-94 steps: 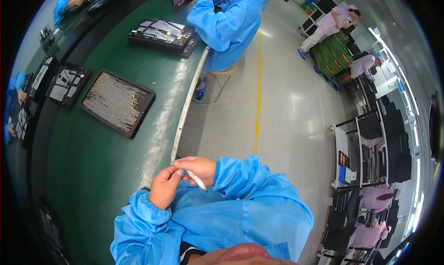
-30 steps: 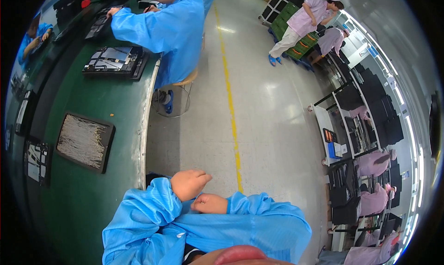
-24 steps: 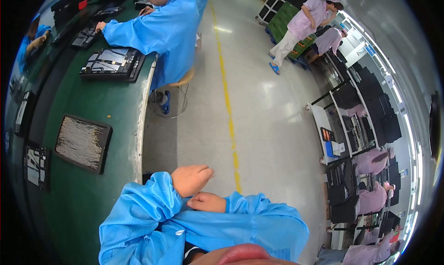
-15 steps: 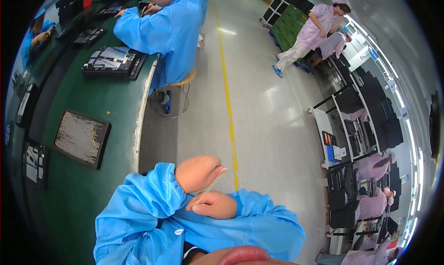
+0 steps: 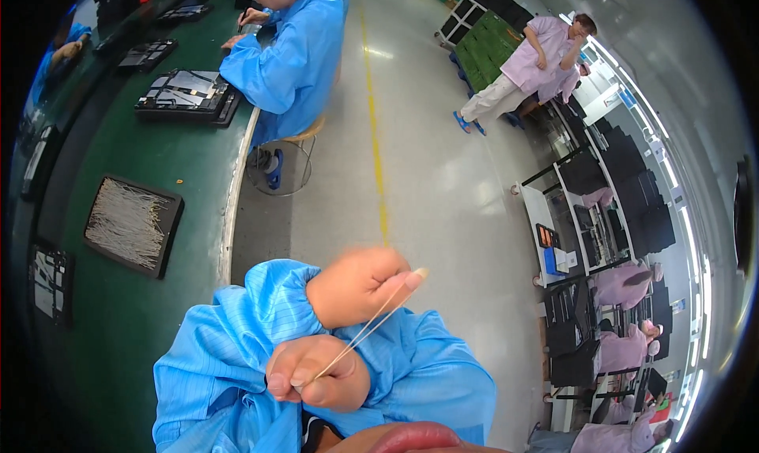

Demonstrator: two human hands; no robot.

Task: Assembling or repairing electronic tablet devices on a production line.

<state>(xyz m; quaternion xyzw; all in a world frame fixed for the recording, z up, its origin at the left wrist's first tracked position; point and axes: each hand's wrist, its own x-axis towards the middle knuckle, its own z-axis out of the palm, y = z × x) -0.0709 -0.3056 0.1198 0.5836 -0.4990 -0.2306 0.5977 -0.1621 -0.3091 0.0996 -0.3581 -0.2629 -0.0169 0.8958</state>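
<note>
In the head view, the pair of thin, pale, thread-like strands (image 5: 353,343) is spanning the gap between both grips, to the right of the green, flat-topped bench (image 5: 198,243). The bare left hand (image 5: 362,285) is pinching the upper-right end; the bare right hand (image 5: 320,372), nearer the body, is clamping its fingers on the lower-left end. The long axis is slanting diagonally, pointing up and rightward, away from the bench.

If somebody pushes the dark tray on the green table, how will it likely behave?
The dark tray probably slides rather than tips, being broad and low. The pale strands inside look thin and loosely heaped, so some may shift with a sudden push.
</note>
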